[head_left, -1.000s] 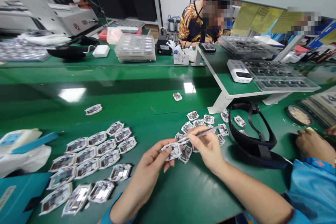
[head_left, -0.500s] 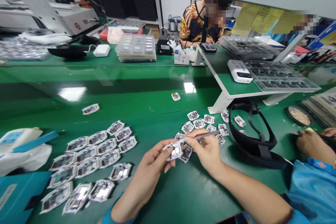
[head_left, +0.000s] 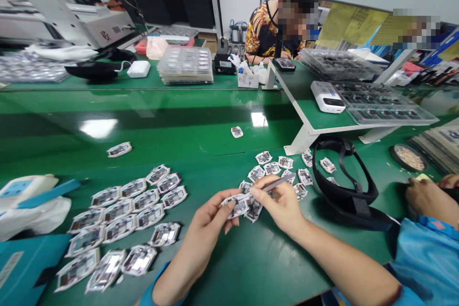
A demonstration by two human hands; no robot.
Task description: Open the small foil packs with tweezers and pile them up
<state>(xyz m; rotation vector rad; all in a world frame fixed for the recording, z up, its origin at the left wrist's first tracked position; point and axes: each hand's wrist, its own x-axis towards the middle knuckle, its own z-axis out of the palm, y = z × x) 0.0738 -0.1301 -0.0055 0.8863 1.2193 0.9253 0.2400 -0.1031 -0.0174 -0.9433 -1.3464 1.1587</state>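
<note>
My left hand (head_left: 211, 217) pinches an open watch case (head_left: 239, 205), a white-framed housing with small electronic parts inside, between thumb and fingers. In my right hand (head_left: 283, 205) is a pair of tweezers (head_left: 279, 182), grey and slim, its tip at the right edge of that case. Just behind and below the right fingers lies another watch case (head_left: 254, 211), partly covered. Several similar watch cases (head_left: 271, 168) spread over the green bench beyond my right hand. To the left of my left hand, more cases (head_left: 120, 227) lie in slanted rows.
A black headset with a strap (head_left: 353, 201) stands right of my hands. Beyond it are a round dish of small pale pieces (head_left: 409, 158) and a co-worker's hand (head_left: 428, 201). A white-legged shelf (head_left: 301, 136) carries clear trays. Two lone cases (head_left: 119, 149) lie on the green strip behind.
The tweezers have tilted up more steeply, and the held case has turned slightly in my left hand. Both lone cases on the back strip have shifted a little left.
</note>
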